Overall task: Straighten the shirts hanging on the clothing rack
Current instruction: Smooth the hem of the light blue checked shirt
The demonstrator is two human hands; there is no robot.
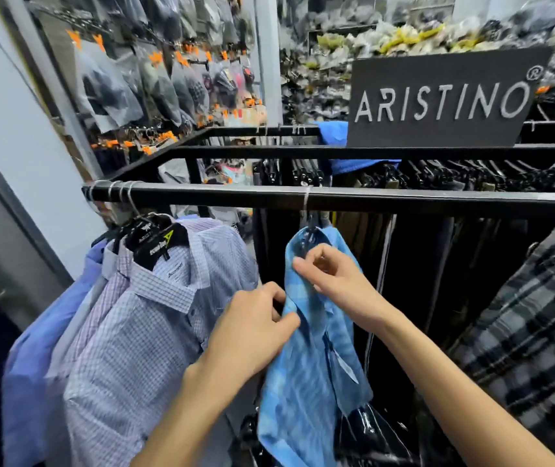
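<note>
Head view, and nearest to us both hands are working the bright blue plaid cotton shirt (pixel 310 372), which hangs alone near the middle of the black metal front rail (pixel 370 201). Our left hand (pixel 252 332) has its fingers curled round the shirt's left front edge just below the collar; our right hand (pixel 333 278) pinches the collar fabric up by the neck, thumb and fingers closed on the cloth. We judge this shirt light and soft: it will sag and twist wherever we let go, so the collar and the front placket are the places to hold, with the clear plastic hanger (pixel 308 235) taking the weight. A white paper tag (pixel 345 364) dangles on the front and could snag.

Just left, touching our left forearm, the bundle of pale blue and lilac checked shirts (pixel 141 315) crowds the rail's left end. To the right, well apart, hangs a dark grey and white plaid garment (pixel 532 332). Behind the rail, dark trousers on clips (pixel 303 173) fill the rack's inner side. Farther back stands the black sign reading ARISTINO (pixel 441 99), then bagged goods on the wall (pixel 141 82).
</note>
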